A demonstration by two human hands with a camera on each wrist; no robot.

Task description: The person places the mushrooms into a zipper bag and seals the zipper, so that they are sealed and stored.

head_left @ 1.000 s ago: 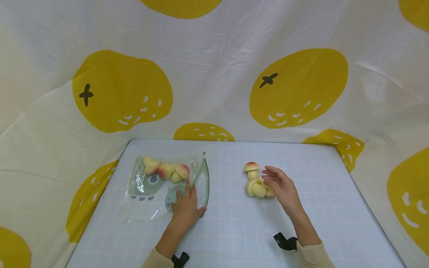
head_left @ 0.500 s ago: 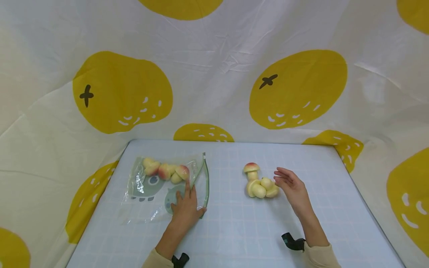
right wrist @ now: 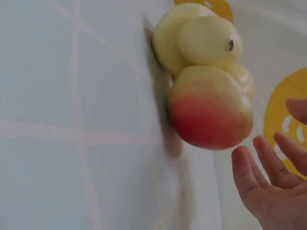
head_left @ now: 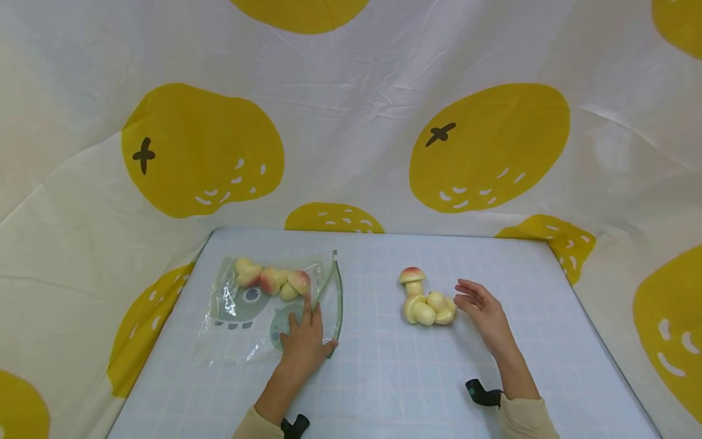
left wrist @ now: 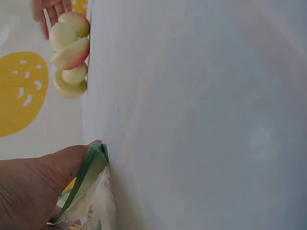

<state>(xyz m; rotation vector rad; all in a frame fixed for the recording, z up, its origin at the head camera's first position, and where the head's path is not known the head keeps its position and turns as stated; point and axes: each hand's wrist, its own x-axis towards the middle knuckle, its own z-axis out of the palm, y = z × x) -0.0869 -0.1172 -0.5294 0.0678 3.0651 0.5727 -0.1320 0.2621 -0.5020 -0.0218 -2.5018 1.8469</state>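
A clear zip bag [head_left: 230, 344] with green eye-and-monster prints lies on the left of the table, its green-edged mouth facing right and spread apart. Inside it, along the far side, are several toy mushrooms [head_left: 270, 280] with cream stems and reddish caps. My left hand [head_left: 303, 341] rests on the bag at its mouth with fingers spread; the thumb [left wrist: 72, 160] presses against the green zip edge. Right of the bag sits a cluster of cream toy mushrooms [head_left: 425, 312], touching one red-capped mushroom [head_left: 412, 280]. My right hand [head_left: 488, 317] hovers just right of the cluster, fingers loosely extended, holding nothing.
The table [head_left: 373, 390] has a pale checked cover. Behind it hangs a white cloth [head_left: 340, 146] with large yellow fruit prints. A black wrist mount [head_left: 482, 393] sits on the right wrist, another [head_left: 296, 425] on the left.
My right hand has drawn back to the right from over the mushroom cluster, uncovering it, and dipped slightly. The left hand, bag and mushrooms stay in place.
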